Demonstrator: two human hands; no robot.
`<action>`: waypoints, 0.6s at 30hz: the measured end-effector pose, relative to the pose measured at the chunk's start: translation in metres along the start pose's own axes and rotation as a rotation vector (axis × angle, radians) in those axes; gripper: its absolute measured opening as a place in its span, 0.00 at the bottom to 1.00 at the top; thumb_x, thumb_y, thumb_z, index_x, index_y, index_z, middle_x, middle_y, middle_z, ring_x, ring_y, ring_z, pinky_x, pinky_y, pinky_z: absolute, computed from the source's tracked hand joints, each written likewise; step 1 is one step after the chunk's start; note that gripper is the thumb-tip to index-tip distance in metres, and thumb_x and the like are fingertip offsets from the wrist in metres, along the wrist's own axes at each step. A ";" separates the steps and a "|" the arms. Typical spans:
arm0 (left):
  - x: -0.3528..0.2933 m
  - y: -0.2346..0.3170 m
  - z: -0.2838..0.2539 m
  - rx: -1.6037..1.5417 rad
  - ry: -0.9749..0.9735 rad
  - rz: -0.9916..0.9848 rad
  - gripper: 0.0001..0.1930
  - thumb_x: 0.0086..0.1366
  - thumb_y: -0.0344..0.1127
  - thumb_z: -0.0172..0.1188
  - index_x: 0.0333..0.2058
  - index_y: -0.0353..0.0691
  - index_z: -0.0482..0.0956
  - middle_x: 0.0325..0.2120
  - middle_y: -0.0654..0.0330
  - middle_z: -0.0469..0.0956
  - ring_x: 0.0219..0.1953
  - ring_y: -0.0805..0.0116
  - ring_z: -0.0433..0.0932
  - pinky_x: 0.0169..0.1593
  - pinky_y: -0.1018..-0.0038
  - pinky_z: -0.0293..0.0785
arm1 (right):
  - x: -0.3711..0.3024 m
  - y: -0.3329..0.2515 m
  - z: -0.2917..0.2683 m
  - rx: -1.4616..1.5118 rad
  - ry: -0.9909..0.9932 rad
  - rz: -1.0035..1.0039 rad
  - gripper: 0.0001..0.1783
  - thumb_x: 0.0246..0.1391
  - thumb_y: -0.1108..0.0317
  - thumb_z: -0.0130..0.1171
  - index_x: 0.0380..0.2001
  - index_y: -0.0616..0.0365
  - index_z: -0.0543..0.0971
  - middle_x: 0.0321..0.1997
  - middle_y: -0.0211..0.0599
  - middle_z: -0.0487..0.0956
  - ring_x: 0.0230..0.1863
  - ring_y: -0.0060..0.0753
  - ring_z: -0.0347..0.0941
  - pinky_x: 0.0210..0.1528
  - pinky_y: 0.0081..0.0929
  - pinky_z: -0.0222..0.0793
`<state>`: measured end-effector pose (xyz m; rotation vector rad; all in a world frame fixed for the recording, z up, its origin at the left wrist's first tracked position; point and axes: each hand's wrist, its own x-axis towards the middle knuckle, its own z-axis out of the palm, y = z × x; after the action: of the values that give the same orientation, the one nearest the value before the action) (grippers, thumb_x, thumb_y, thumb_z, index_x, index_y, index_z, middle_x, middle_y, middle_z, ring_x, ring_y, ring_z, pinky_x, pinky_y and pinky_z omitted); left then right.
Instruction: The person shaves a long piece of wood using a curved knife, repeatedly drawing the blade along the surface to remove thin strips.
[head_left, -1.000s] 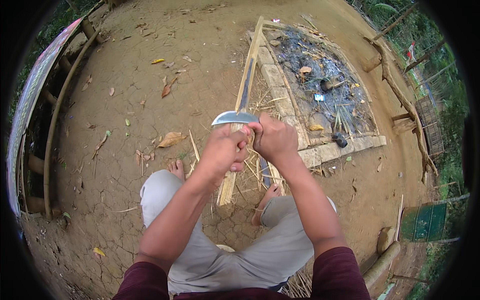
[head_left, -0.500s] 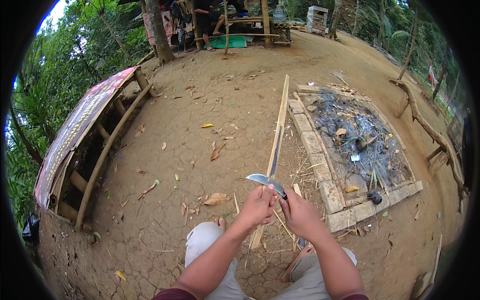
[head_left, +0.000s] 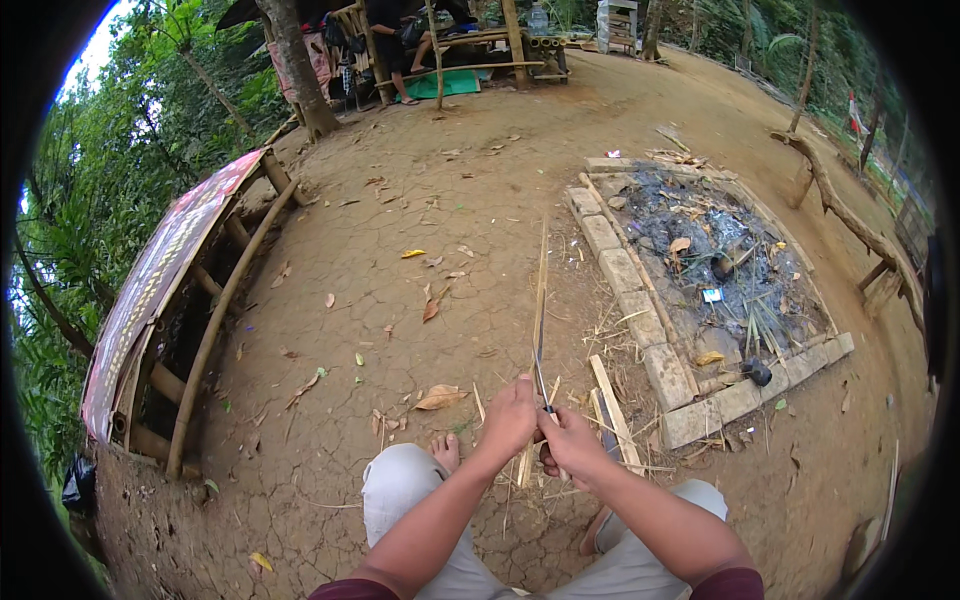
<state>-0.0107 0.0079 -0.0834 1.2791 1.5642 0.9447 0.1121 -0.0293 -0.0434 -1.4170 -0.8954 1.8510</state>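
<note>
My left hand (head_left: 511, 412) is closed around a long, thin strip of split bamboo (head_left: 542, 280) that points away from me. The strip's near end comes out below the fist, between my knees. Closed on the dark handle of a knife, my right hand (head_left: 574, 445) sits just right of the left one. The knife blade (head_left: 541, 372) shows nearly edge-on, pointing forward along the strip; whether it touches the strip I cannot tell. On the ground right of my hands lies a pale flat bamboo piece (head_left: 617, 412) with a dark narrow object beside it.
A block-edged fire pit (head_left: 648, 332) with ash and a small dark cup-like thing (head_left: 756, 373) lies to the right. A bamboo bench (head_left: 190, 270) with a patterned cover stands left. Dry leaves (head_left: 440, 397) dot the cracked soil. A person (head_left: 392, 45) sits far off under a shelter.
The knife has turned from lying crosswise over the strip to pointing forward along it. The strip now shows its narrow edge. My right hand has moved slightly lower and nearer me.
</note>
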 end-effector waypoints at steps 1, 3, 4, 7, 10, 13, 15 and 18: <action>0.000 -0.005 0.003 0.062 0.013 0.035 0.25 0.73 0.47 0.40 0.31 0.29 0.75 0.29 0.37 0.76 0.36 0.38 0.74 0.43 0.52 0.67 | -0.002 0.002 -0.002 -0.002 0.014 0.000 0.14 0.68 0.57 0.50 0.35 0.57 0.67 0.22 0.28 0.67 0.14 0.19 0.61 0.13 0.22 0.56; 0.003 -0.004 0.001 0.211 0.070 0.137 0.25 0.72 0.47 0.40 0.31 0.28 0.76 0.29 0.36 0.76 0.37 0.40 0.75 0.43 0.52 0.67 | 0.000 0.001 -0.001 0.004 0.011 -0.038 0.13 0.67 0.58 0.50 0.35 0.57 0.68 0.21 0.27 0.66 0.15 0.18 0.61 0.13 0.21 0.57; 0.004 -0.002 0.001 0.207 0.057 0.117 0.25 0.72 0.48 0.41 0.31 0.28 0.76 0.29 0.36 0.76 0.37 0.40 0.76 0.43 0.52 0.68 | -0.001 -0.002 -0.001 -0.001 0.022 -0.029 0.13 0.67 0.59 0.50 0.34 0.57 0.68 0.20 0.27 0.66 0.15 0.18 0.61 0.13 0.21 0.57; -0.005 0.028 -0.002 0.182 -0.007 0.003 0.25 0.71 0.48 0.44 0.29 0.30 0.77 0.26 0.39 0.76 0.34 0.41 0.76 0.42 0.54 0.69 | 0.000 0.000 -0.008 0.060 0.018 0.016 0.15 0.66 0.57 0.53 0.31 0.57 0.69 0.20 0.25 0.65 0.15 0.18 0.62 0.14 0.20 0.58; 0.012 -0.008 0.004 0.043 0.267 0.107 0.23 0.70 0.49 0.51 0.25 0.33 0.77 0.22 0.53 0.76 0.23 0.60 0.71 0.29 0.62 0.64 | 0.005 0.001 -0.005 0.114 0.083 0.050 0.16 0.65 0.56 0.56 0.31 0.58 0.71 0.20 0.26 0.67 0.16 0.18 0.62 0.14 0.20 0.58; 0.016 -0.013 0.004 -0.238 0.149 -0.046 0.22 0.71 0.48 0.51 0.27 0.35 0.79 0.19 0.62 0.73 0.22 0.73 0.69 0.26 0.71 0.61 | 0.012 0.000 -0.021 0.268 0.069 0.110 0.16 0.64 0.56 0.57 0.34 0.60 0.75 0.23 0.30 0.72 0.17 0.18 0.62 0.15 0.19 0.58; 0.014 -0.003 0.001 -0.235 0.186 0.023 0.22 0.71 0.49 0.51 0.29 0.33 0.79 0.21 0.64 0.71 0.22 0.78 0.66 0.25 0.76 0.58 | 0.018 0.005 -0.032 0.357 0.057 0.127 0.15 0.64 0.58 0.56 0.34 0.60 0.76 0.25 0.31 0.73 0.18 0.19 0.62 0.15 0.19 0.58; -0.001 0.028 -0.011 -0.014 0.093 0.059 0.23 0.73 0.49 0.48 0.31 0.32 0.79 0.21 0.62 0.72 0.23 0.75 0.69 0.28 0.75 0.63 | 0.022 0.012 -0.034 0.361 0.121 0.147 0.14 0.65 0.59 0.55 0.35 0.61 0.75 0.26 0.32 0.73 0.18 0.19 0.62 0.16 0.19 0.57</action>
<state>-0.0120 0.0118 -0.0536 1.2940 1.5961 1.0642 0.1396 -0.0135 -0.0712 -1.3753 -0.3800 1.8939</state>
